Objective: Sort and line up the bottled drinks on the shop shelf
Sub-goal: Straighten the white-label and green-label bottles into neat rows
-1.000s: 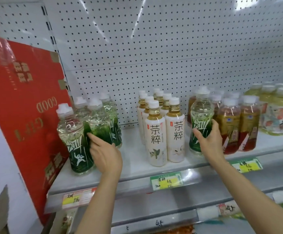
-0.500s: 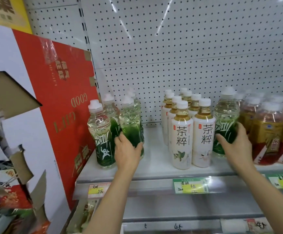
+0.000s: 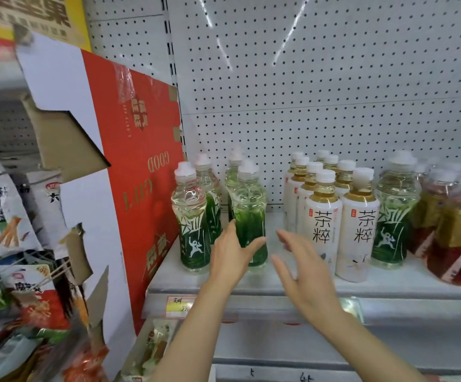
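Several green-labelled clear bottles stand at the shelf's left end. My left hand (image 3: 230, 256) grips the front right one (image 3: 249, 205) low on its label. Another green bottle (image 3: 190, 216) stands to its left, apart from my hand. My right hand (image 3: 302, 274) hovers open in front of the white tea bottles (image 3: 323, 224), holding nothing. One more green bottle (image 3: 394, 210) stands alone to the right of the white ones, apart from both hands.
A red gift carton (image 3: 138, 172) leans against the shelf's left end. Amber and red drink bottles (image 3: 460, 232) crowd the right. The grey shelf (image 3: 278, 282) has a bare gap between the green and white groups. Snack packets (image 3: 6, 210) hang at the far left.
My right hand has let go of the lone green bottle on the right and moved left, in front of the white bottles. My left hand still holds its green bottle. The view has panned left.
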Action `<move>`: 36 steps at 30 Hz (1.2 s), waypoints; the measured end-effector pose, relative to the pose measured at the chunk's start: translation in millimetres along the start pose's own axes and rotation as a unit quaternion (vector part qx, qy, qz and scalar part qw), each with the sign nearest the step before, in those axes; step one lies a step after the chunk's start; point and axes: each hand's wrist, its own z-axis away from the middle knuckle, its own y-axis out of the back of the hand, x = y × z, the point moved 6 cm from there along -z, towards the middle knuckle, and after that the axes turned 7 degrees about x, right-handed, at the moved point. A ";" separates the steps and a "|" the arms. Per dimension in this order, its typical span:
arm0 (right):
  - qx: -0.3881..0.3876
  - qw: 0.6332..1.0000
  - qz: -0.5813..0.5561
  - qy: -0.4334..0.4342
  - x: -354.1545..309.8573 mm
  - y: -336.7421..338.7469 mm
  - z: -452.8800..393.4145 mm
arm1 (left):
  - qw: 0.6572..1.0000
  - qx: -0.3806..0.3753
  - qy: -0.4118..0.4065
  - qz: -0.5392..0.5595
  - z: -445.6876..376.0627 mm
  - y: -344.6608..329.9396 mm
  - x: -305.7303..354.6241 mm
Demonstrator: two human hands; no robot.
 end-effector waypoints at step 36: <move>-0.076 0.929 -0.278 -0.231 -9.5 -106.5 -29.3 | 0.978 0.143 0.010 0.154 21.7 64.3 -15.3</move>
